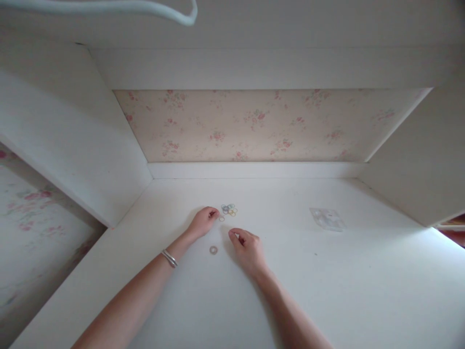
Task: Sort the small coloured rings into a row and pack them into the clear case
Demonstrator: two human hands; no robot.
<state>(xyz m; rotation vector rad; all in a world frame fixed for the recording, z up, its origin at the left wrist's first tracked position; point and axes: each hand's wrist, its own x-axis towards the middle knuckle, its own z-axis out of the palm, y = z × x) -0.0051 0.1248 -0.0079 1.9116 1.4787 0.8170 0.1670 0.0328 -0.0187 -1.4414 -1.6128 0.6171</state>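
Observation:
My left hand (203, 221) rests on the white tabletop with thumb and fingers pinched together. Right by its fingertips is a small pinkish ring (221, 219); whether the fingers grip it I cannot tell. Just beyond lies a little pile of thin coloured rings (228, 209), like small elastic bands, in grey, green and yellow. My right hand (247, 247) is closed in a pinch, nearer to me and to the right of the pile. What it holds, if anything, is too small to make out. Between my forearms lies a brownish ring (213, 250), apart from both hands.
A clear plastic bag (327, 219) lies to the right on the white table (298, 291). White side panels (72, 126) and a flower-patterned back wall (254, 126) enclose the far end. A white cable (145, 7) hangs across the upper left.

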